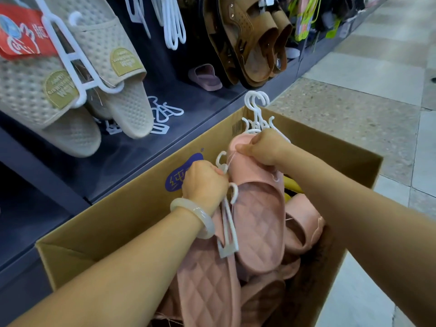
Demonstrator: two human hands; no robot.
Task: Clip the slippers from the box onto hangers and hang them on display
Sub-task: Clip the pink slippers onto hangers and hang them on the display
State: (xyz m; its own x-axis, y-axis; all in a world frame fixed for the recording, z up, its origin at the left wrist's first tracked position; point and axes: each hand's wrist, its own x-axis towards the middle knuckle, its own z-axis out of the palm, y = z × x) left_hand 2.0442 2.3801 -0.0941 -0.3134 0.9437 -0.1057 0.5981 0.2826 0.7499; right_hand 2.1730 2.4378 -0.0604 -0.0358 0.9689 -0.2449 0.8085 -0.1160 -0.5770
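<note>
A pink quilted slipper (258, 223) is held over the open cardboard box (113, 223). My right hand (264, 147) grips its heel end at the top. My left hand (205, 185), with a pale bangle on the wrist, grips white plastic hangers (227, 223) whose clips hang down beside the slipper's left edge. Another pink slipper (207, 286) lies below my left wrist, and several more fill the box. A bunch of white hangers (256, 109) pokes up at the box's far edge, behind my right hand.
Beige mesh slippers (99, 74) hang on white hangers on the dark display wall at left. Brown sandals (254, 43) hang further right, empty white hangers (173, 22) between them. Loose hangers (162, 116) and a mauve slipper (205, 77) lie on the dark shelf. Tiled floor (368, 95) is at right.
</note>
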